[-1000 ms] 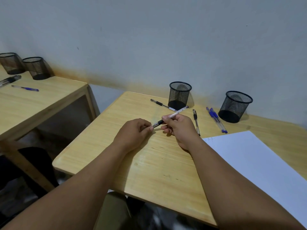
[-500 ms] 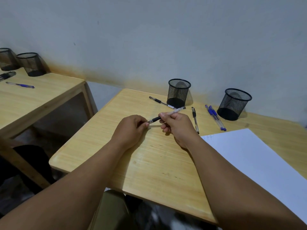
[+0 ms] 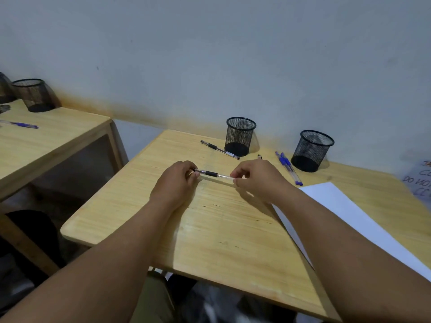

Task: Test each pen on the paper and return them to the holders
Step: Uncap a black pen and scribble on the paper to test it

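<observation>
A clear pen with a black grip (image 3: 213, 174) lies level between my two hands over the wooden desk (image 3: 210, 229). My left hand (image 3: 176, 183) pinches its tip end, where the cap sits; my right hand (image 3: 258, 178) pinches the clear barrel. White paper (image 3: 349, 224) lies to the right. Two black mesh holders (image 3: 240, 136) (image 3: 311, 150) stand at the back, both looking empty. Another black pen (image 3: 220, 150) lies left of the nearer holder. Two blue pens (image 3: 288, 167) lie between the holders. A further pen's end (image 3: 259, 156) peeks out behind my right hand.
A second wooden desk (image 3: 46, 141) stands to the left with mesh holders (image 3: 33, 94) and a blue pen (image 3: 21, 124). A gap separates the two desks. A sheet with handwriting (image 3: 419, 180) lies at the far right edge. The wall runs close behind the holders.
The pen has swung from a tilt to lying level. My right hand has moved right along the barrel, so the hands are further apart. The view has shifted a little.
</observation>
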